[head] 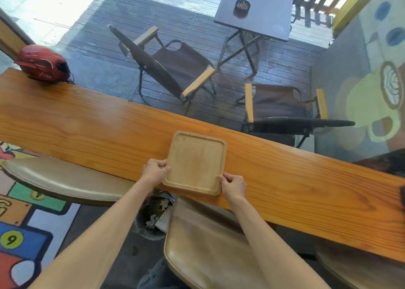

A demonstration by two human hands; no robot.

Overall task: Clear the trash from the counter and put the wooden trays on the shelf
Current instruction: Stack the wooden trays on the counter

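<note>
- Where the wooden tray [195,163] overhangs the near edge of the tabletop [87,126], both hands already pinch it: left hand [154,171] at the near-left rim, right hand [233,185] at the near-right corner, fingers curled shut on the rim.
- Tray lies directly ahead, between the hands; long axis runs away from the person; both hands equally near.
- Tray: pale wood, rounded corners, raised lip, empty.
- No shelf in view.

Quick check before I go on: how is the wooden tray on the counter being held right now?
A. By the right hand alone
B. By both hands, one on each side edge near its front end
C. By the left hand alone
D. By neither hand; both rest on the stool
B: the left hand pinches the left edge of the wooden tray and the right hand pinches its right front corner, on the counter.
</note>
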